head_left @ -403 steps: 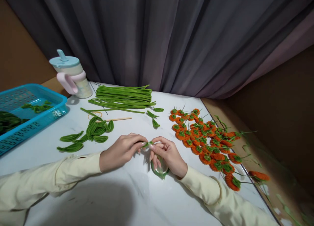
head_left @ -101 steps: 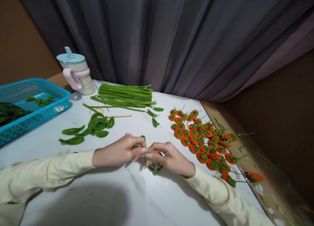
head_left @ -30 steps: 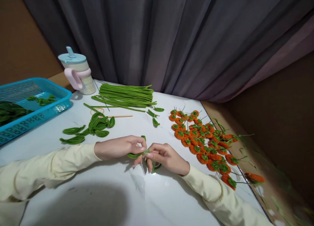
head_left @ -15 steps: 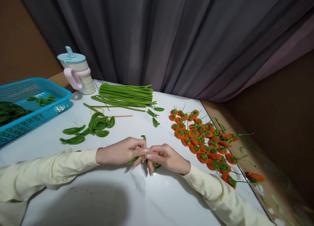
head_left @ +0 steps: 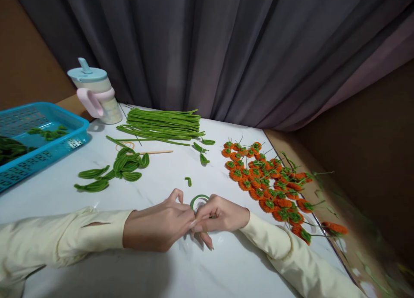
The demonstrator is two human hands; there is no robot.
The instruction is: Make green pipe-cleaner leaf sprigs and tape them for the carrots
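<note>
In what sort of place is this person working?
Probably a handicraft corner, possibly at home: fuzzy green stems and orange-and-green pieces lie in separate groups, with a dark curtain hanging close behind.

Dark folded curtain [head_left: 181,48] — brown side walls [head_left: 32,56] — white marbled tabletop [head_left: 226,268].

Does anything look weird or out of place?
One orange, oval, fuzzy piece lies apart from the orange-and-green fuzzy cluster, seemingly past the right edge of the white, marble-patterned tabletop, so it looks stray.
</note>
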